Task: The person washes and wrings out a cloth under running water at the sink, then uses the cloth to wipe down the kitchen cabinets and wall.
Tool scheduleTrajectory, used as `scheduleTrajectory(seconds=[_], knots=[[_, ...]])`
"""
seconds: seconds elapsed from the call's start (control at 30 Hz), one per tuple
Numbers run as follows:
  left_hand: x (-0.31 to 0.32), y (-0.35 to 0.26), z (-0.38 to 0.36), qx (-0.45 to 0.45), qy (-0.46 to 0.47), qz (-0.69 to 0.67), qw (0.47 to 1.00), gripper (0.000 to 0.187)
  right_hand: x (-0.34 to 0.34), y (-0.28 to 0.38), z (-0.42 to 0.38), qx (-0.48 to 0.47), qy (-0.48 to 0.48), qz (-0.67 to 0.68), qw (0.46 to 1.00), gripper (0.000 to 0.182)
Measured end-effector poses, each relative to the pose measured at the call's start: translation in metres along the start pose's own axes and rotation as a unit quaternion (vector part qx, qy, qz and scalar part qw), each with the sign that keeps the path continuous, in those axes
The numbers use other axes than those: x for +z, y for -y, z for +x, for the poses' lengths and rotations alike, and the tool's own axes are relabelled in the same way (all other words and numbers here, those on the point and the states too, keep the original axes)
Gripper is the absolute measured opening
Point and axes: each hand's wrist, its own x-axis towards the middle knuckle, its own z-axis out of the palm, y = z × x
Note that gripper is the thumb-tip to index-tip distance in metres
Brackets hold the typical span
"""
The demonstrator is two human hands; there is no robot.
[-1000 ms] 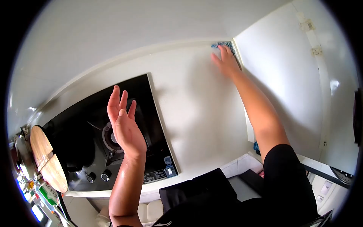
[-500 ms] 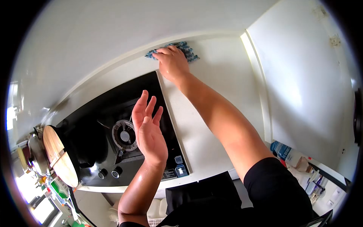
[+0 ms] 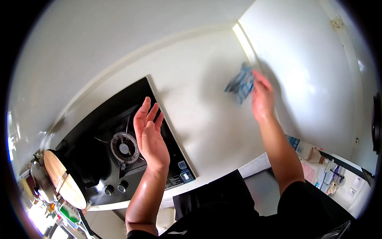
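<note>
A blue patterned cleaning cloth [image 3: 241, 84], crumpled and slightly blurred, is gripped by my right hand [image 3: 263, 96] near the right end of the white countertop [image 3: 199, 95]. A shadow falls on the counter to the left of the cloth. My left hand [image 3: 152, 137] is raised over the black gas stove [image 3: 139, 93], palm turned up, fingers apart and holding nothing. Just left of that hand is the round burner [image 3: 124, 148]. Wet patches shine on my left forearm.
White walls border the counter at the back and right [image 3: 302, 79]. A round wooden board [image 3: 63, 181] stands by the stove's left side, with pans and bottles beyond. Two knobs [image 3: 122, 186] are on the stove's front. Assorted items lie at lower right.
My right hand has carried the cloth from the back edge of the counter to the right, near the side wall. The left hand keeps its raised pose, and the view has shifted a little.
</note>
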Motion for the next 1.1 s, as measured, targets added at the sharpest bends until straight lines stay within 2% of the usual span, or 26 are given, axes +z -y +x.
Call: scheduleTrajectory(seconds=[0.03,0.07,0.1,0.13,0.2,0.27,0.33,0.4,0.47,0.5,0.53,0.6,0.67,0.7,0.73,0.8,0.83,0.87,0.9,0.97,1.0,1.03,1.07,1.1], knots=[[0.002,0.001,0.001,0.004,0.002,0.016,1.000,0.048,0.004,0.008,0.011,-0.045,-0.008,-0.043,0.998,0.037],[0.004,0.003,0.003,0.003,0.002,0.020,1.000,0.048,0.011,0.000,0.025,-0.137,0.020,-0.204,0.969,0.040],[0.004,0.005,0.004,0.012,-0.007,0.013,1.000,0.047,0.022,-0.012,0.039,-0.223,0.048,-0.356,0.906,0.045],[0.004,0.007,0.005,0.021,-0.017,0.007,1.000,0.046,0.028,-0.029,0.052,-0.247,0.060,-0.665,0.702,0.064],[0.000,0.008,0.004,0.033,-0.027,0.021,0.999,0.045,0.060,-0.067,0.053,-0.276,0.021,-0.746,0.605,0.080],[-0.001,0.010,0.003,0.041,-0.042,0.019,0.998,0.045,0.108,-0.081,0.075,-0.266,0.015,-0.695,0.668,0.082],[-0.002,0.011,0.001,0.037,-0.052,0.028,0.998,0.044,0.160,-0.071,0.079,-0.288,0.141,-0.692,0.647,0.082],[-0.003,0.014,0.003,0.053,-0.051,0.023,0.997,0.044,0.193,-0.090,0.065,-0.410,0.163,-0.607,0.661,0.060],[-0.002,0.014,0.006,0.057,-0.048,0.029,0.997,0.044,0.200,-0.086,0.040,-0.414,0.359,-0.494,0.676,0.046],[0.000,0.016,0.008,0.066,-0.051,0.031,0.996,0.044,0.201,-0.086,0.019,-0.441,0.404,-0.459,0.657,0.041],[0.001,0.018,0.010,0.072,-0.055,0.034,0.995,0.045,0.195,-0.088,-0.004,-0.464,0.447,-0.424,0.636,0.036],[0.008,0.022,0.015,0.070,-0.037,0.055,0.995,0.044,0.165,-0.078,-0.044,-0.463,0.463,-0.455,0.604,0.035],[0.018,0.027,0.018,0.037,-0.021,0.092,0.995,0.042,0.110,-0.070,-0.072,-0.415,0.519,-0.399,0.632,0.038],[0.022,0.033,0.021,0.019,-0.007,0.116,0.993,0.041,0.081,-0.059,-0.085,-0.402,0.524,-0.415,0.625,0.040],[0.021,0.045,0.023,0.029,0.046,0.129,0.990,0.039,0.050,-0.047,-0.098,-0.386,0.531,-0.430,0.620,0.042],[0.020,0.063,0.026,0.016,0.179,0.264,0.947,0.038,-0.014,-0.032,-0.111,-0.386,0.508,-0.471,0.609,0.042],[0.028,0.058,0.026,0.049,0.235,0.402,0.883,0.037,-0.040,-0.023,-0.118,-0.365,0.474,-0.506,0.621,0.042],[0.037,0.053,0.026,0.085,0.284,0.528,0.796,0.036,-0.059,-0.016,-0.123,-0.344,0.439,-0.540,0.631,0.042],[0.042,0.056,0.022,0.089,0.294,0.567,0.765,0.034,-0.071,-0.018,-0.127,-0.339,0.435,-0.546,0.630,0.042],[0.050,0.065,0.016,0.094,0.297,0.585,0.748,0.033,-0.084,-0.023,-0.125,-0.290,0.306,-0.595,0.684,0.043],[0.051,0.070,0.016,0.101,0.296,0.611,0.727,0.033,-0.082,-0.029,-0.113,-0.307,0.258,-0.549,0.733,0.043],[0.045,0.077,0.015,0.162,0.318,0.603,0.714,0.035,-0.066,-0.030,-0.096,-0.316,0.209,-0.500,0.779,0.044],[0.044,0.081,0.012,0.155,0.325,0.604,0.711,0.035,-0.044,-0.021,-0.070,-0.358,0.173,-0.484,0.780,0.049],[0.046,0.083,0.011,0.168,0.329,0.629,0.684,0.036,-0.024,-0.016,-0.038,-0.409,0.144,-0.464,0.773,0.048]])
